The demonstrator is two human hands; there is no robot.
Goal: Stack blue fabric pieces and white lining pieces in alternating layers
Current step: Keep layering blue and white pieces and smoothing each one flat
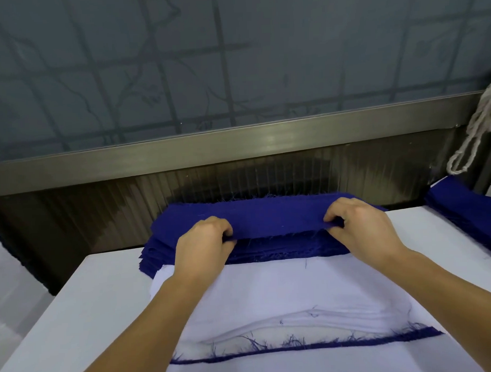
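1. The top blue fabric piece is lifted by its near edge off the blue fabric pile at the far side of the worktop, probably so that one layer peels away alone.
2. The left hand pinches that edge near its left end, fingers curled over the cloth; the right hand pinches it near the right end. Holding it wide apart likely keeps the strip flat.
3. Just nearer lies the alternating stack, topped by a white lining piece, so blue seems due next.
4. A frayed blue edge shows under the lining at the near side.
5. Another blue pile sits at the far right, a pale cord hanging above it.
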